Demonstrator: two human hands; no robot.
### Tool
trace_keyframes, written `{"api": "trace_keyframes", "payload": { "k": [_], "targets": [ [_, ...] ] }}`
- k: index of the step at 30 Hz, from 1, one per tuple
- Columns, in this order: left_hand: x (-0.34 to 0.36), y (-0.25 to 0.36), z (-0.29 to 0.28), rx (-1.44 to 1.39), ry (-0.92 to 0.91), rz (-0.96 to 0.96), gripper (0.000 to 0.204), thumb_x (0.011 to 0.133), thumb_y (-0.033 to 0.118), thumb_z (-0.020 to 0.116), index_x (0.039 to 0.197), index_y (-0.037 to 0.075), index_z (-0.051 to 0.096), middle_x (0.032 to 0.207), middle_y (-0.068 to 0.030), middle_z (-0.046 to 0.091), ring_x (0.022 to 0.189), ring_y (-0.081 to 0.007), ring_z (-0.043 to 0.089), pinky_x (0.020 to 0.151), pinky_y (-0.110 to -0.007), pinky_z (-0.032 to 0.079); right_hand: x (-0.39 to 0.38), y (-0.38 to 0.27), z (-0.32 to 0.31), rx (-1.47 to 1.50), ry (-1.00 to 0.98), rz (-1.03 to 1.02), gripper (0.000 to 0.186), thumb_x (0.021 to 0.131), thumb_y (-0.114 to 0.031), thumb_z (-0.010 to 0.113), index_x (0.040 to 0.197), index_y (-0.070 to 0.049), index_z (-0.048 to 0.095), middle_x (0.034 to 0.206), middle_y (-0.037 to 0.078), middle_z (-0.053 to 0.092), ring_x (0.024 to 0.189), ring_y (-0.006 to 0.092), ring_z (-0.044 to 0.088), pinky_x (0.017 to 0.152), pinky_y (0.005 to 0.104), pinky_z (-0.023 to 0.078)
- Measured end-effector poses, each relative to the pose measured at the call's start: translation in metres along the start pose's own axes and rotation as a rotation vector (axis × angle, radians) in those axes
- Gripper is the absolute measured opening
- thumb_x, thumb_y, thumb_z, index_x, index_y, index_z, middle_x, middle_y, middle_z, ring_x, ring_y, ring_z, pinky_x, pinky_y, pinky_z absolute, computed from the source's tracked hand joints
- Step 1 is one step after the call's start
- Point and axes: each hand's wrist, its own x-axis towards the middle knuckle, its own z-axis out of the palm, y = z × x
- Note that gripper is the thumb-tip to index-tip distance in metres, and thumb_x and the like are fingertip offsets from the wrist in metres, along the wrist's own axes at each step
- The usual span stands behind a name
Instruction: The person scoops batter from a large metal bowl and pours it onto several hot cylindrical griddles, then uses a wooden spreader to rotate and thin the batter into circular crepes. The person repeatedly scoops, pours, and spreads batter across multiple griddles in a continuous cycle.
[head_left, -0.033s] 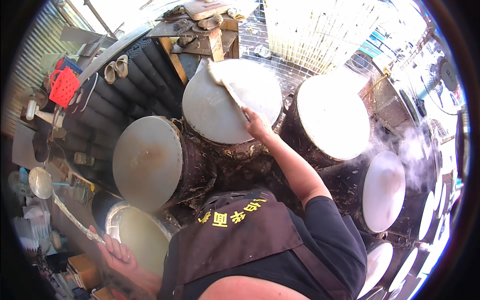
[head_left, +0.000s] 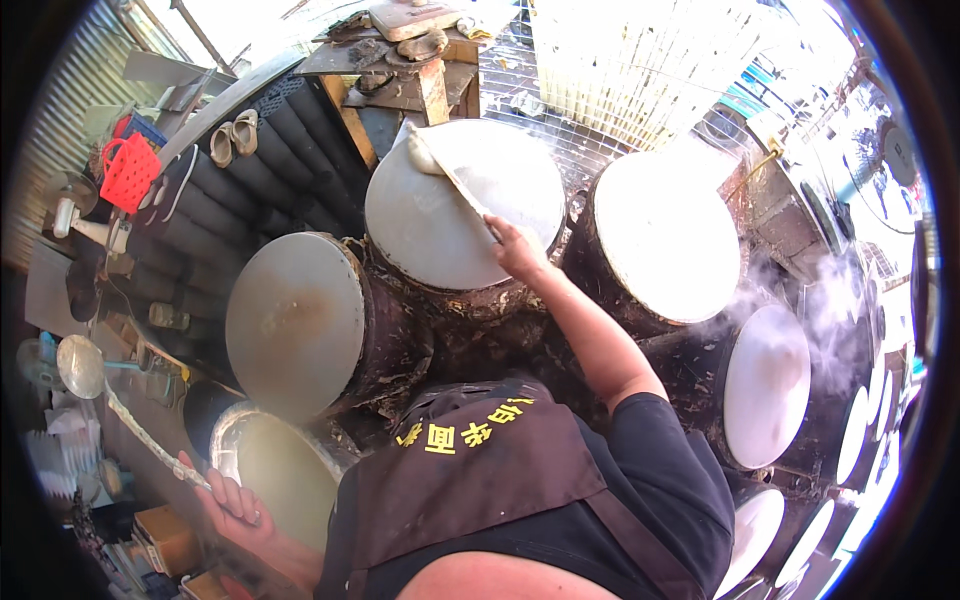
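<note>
My right hand (head_left: 518, 248) is closed round the thin handle of a long-handled tool with a pale rounded head (head_left: 424, 157). Its head rests at the far left part of a round pale griddle (head_left: 470, 235), whose surface looks thinly coated. At the lower left, my left hand (head_left: 240, 508) grips the coated handle of a ladle (head_left: 80, 366). The ladle's round bowl points up and away to the left. Right beside that hand stands a bucket with a crusted rim (head_left: 226, 440), holding a pale creamy liquid (head_left: 285, 480).
A brown-stained griddle (head_left: 295, 320) stands to the left, a bright white one (head_left: 668, 235) to the right. Steam rises near another griddle (head_left: 768, 385); several more curve along the right. Farther back are a red basket (head_left: 130, 172), a pair of shoes (head_left: 233, 138) and a wooden stand (head_left: 433, 90).
The pale tool head has shifted slightly toward me on the far left part of the griddle and looks less blurred. My left hand and the ladle stay in place.
</note>
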Motion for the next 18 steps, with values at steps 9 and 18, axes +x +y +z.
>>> {"api": "trace_keyframes", "payload": {
  "k": [9,18],
  "targets": [
    [-0.026,-0.009,0.025,-0.005,0.068,0.039,0.054,0.105,0.014,0.035,0.153,0.009,0.011,0.076,-0.0018,0.032,0.050,-0.0065,0.026,0.037,-0.020,0.029,0.018,0.023,-0.043,0.117,-0.084,0.150,0.048,0.085,-0.002,0.060,0.131,-0.016,0.057,0.114,0.020,0.067,0.091,0.0213,0.068,0.080,0.0345,0.056],
    [-0.039,-0.008,0.023,-0.015,0.092,0.073,0.053,0.105,0.015,0.034,0.152,0.007,0.011,0.076,-0.0025,0.033,0.051,-0.0073,0.027,0.038,-0.021,0.030,0.054,0.113,-0.054,0.179,0.181,0.016,0.044,0.085,-0.003,0.060,0.127,-0.017,0.060,0.096,0.014,0.072,0.081,0.0181,0.070,0.076,0.0328,0.058]
  ]
}}
